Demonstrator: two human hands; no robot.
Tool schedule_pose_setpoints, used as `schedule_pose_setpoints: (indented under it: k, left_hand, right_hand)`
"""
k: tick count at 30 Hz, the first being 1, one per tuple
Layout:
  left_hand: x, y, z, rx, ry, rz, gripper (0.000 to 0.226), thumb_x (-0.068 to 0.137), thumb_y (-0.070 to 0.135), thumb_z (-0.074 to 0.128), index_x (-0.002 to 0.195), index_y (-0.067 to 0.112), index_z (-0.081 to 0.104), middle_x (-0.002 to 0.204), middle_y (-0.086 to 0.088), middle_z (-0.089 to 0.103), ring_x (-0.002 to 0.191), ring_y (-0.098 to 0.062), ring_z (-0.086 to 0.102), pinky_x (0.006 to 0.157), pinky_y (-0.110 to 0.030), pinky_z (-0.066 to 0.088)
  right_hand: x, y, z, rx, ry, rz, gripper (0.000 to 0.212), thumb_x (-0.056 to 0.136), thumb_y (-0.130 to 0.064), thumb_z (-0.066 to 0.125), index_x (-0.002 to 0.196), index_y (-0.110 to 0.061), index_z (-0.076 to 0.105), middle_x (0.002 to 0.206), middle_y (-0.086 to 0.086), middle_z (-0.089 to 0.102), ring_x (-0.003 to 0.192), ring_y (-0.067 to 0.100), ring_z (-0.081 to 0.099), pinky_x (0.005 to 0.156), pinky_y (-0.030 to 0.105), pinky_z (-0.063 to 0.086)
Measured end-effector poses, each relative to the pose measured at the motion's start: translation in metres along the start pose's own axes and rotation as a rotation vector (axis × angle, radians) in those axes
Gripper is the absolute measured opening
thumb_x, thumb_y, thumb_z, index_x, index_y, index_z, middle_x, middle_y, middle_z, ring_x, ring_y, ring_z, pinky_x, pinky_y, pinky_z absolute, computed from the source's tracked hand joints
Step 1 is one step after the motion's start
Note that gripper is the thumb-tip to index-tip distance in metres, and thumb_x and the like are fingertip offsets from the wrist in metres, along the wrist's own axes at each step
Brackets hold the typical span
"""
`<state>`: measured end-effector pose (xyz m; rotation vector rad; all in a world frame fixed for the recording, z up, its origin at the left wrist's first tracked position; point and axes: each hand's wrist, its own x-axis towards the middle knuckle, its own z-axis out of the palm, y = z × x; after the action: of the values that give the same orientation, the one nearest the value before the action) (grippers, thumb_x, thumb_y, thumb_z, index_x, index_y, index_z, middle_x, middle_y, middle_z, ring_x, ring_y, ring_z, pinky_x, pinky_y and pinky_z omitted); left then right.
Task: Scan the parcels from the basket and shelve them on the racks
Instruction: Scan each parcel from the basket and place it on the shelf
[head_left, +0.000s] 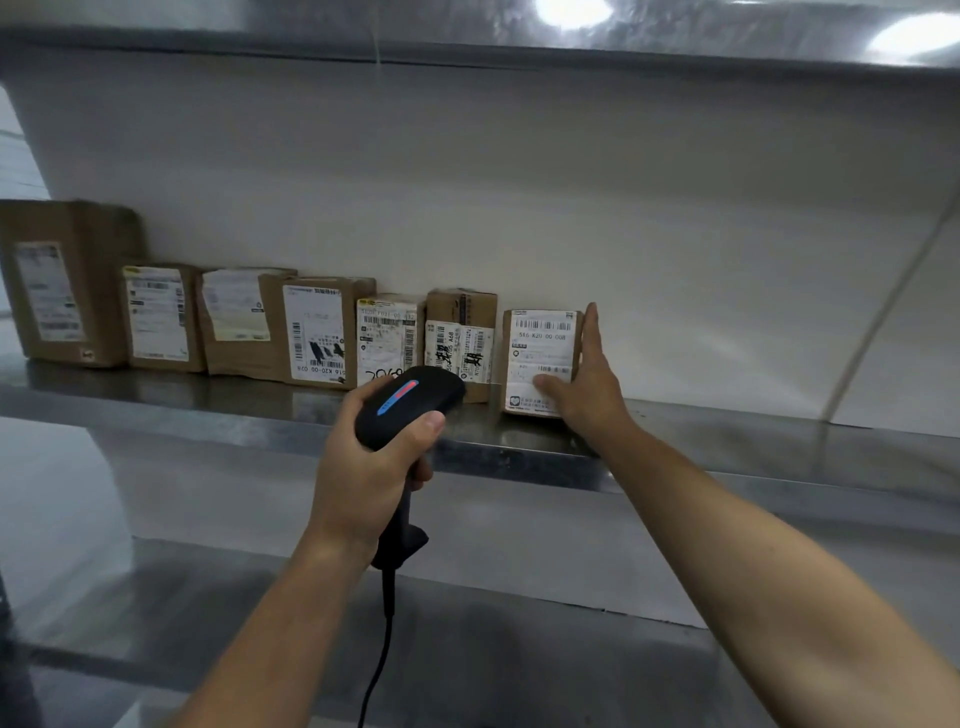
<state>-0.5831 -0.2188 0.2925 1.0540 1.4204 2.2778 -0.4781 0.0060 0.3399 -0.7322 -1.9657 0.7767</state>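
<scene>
Head view: a row of brown cardboard parcels (161, 317) stands upright on a brushed-steel shelf (208, 397), backs against a plain white wall (519, 208), each with a white printed barcode label facing out. The far-left one is the tallest and is blurred. The fourth box (317, 332) has its label upside down, with a code that seems to read "516 K20-00 028". The two boxes right of it carry black marker scrawl that cannot be read.

The end parcel (540, 358), a small flat box at the right of the row, stands a little apart from its neighbour. Its label shows a barcode on top and "516 K20 00 008" beneath.

The right hand (587, 379) rests against this parcel. Its fingers are straight and flat along the right side, and the thumb lies across the lower part of the label.

The left hand (374, 467) is curled tight round the grip of a matte black scanner (415, 395), thumb on its rounded head. A strip on top of the head glows blue and red. The head is in front of the row, just left of the end parcel. A black cable (384, 649) hangs from the handle.

Above is the shiny underside of an upper shelf (467, 31) with bright lamp reflections. Below is a lower shelf (467, 649), also steel.
</scene>
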Motion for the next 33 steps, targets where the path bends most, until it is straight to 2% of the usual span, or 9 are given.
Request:
schedule_pose_setpoints:
  k: [4,8,18,20,22,25,28,30,33]
  left_hand:
    - [0.010,0.000,-0.001,-0.014,0.003,0.021,0.050,0.079,0.022,0.084,0.123,0.027,0.059,0.084,-0.010,0.069,0.063,-0.025,0.060,0.059,-0.038,0.052]
    - [0.018,-0.002,-0.001,-0.040,0.015,0.024,0.052,0.070,0.028,0.078,0.120,0.026,0.060,0.080,-0.006,0.069,0.062,-0.027,0.059,0.059,-0.038,0.050]
    - [0.030,-0.013,-0.002,-0.033,0.008,-0.003,0.053,0.071,0.028,0.080,0.120,0.028,0.061,0.090,-0.011,0.068,0.065,-0.024,0.062,0.060,-0.036,0.053]
    - [0.028,-0.015,-0.001,-0.037,0.004,-0.008,0.051,0.076,0.021,0.086,0.120,0.028,0.061,0.087,-0.012,0.068,0.063,-0.025,0.060,0.059,-0.037,0.052]
    - [0.026,-0.017,0.000,-0.028,0.003,-0.011,0.045,0.085,0.015,0.080,0.124,0.026,0.060,0.091,-0.015,0.067,0.063,-0.024,0.060,0.059,-0.036,0.052]
    - [0.024,-0.018,0.001,-0.016,-0.006,-0.010,0.044,0.087,0.014,0.075,0.126,0.024,0.059,0.095,-0.016,0.066,0.061,-0.020,0.061,0.057,-0.030,0.053]
    - [0.022,-0.016,0.005,-0.028,-0.022,-0.013,0.051,0.076,0.025,0.080,0.123,0.026,0.059,0.094,-0.015,0.066,0.061,-0.021,0.062,0.057,-0.032,0.054]
    - [0.020,-0.017,0.009,-0.029,-0.035,-0.011,0.059,0.071,0.028,0.089,0.122,0.027,0.060,0.090,-0.011,0.068,0.063,-0.021,0.063,0.059,-0.034,0.054]
    - [0.015,-0.020,0.019,-0.035,-0.053,-0.010,0.052,0.073,0.027,0.082,0.120,0.028,0.060,0.079,-0.001,0.070,0.062,-0.022,0.062,0.061,-0.037,0.053]
  right_hand:
    - [0.013,0.000,0.007,0.027,-0.002,0.044,0.115,0.089,-0.004,0.074,0.158,-0.043,-0.009,0.153,-0.001,0.048,0.128,0.025,0.058,0.104,0.050,0.051]
    - [0.023,0.003,0.016,0.037,0.012,0.044,0.109,0.086,-0.003,0.076,0.160,-0.037,0.002,0.153,0.000,0.048,0.128,0.027,0.058,0.104,0.052,0.051]
    - [0.034,0.009,0.021,0.000,0.027,0.039,0.098,0.085,-0.001,0.076,0.155,-0.033,0.015,0.146,0.003,0.054,0.122,0.028,0.061,0.097,0.043,0.053]
    - [0.034,0.009,0.021,0.002,0.023,0.037,0.097,0.085,-0.001,0.076,0.154,-0.033,0.015,0.146,0.003,0.054,0.121,0.028,0.061,0.095,0.043,0.054]
    - [0.034,0.009,0.020,0.005,0.017,0.037,0.097,0.086,-0.002,0.076,0.154,-0.034,0.015,0.146,0.003,0.053,0.122,0.029,0.061,0.094,0.044,0.055]
    - [0.032,0.009,0.019,0.030,0.003,0.040,0.099,0.086,-0.002,0.076,0.156,-0.034,0.012,0.148,0.003,0.052,0.124,0.028,0.060,0.096,0.045,0.054]
    - [0.029,0.008,0.015,0.054,-0.013,0.029,0.106,0.085,-0.004,0.078,0.159,-0.033,0.007,0.151,0.002,0.049,0.129,0.026,0.056,0.103,0.047,0.051]
    - [0.025,0.009,0.010,0.056,-0.031,0.013,0.108,0.086,-0.005,0.077,0.160,-0.032,0.005,0.155,0.003,0.045,0.134,0.026,0.052,0.108,0.047,0.047]
    - [0.017,0.012,-0.001,0.037,-0.029,0.000,0.104,0.089,-0.011,0.076,0.161,-0.034,0.004,0.162,0.006,0.032,0.145,0.028,0.038,0.114,0.044,0.037]
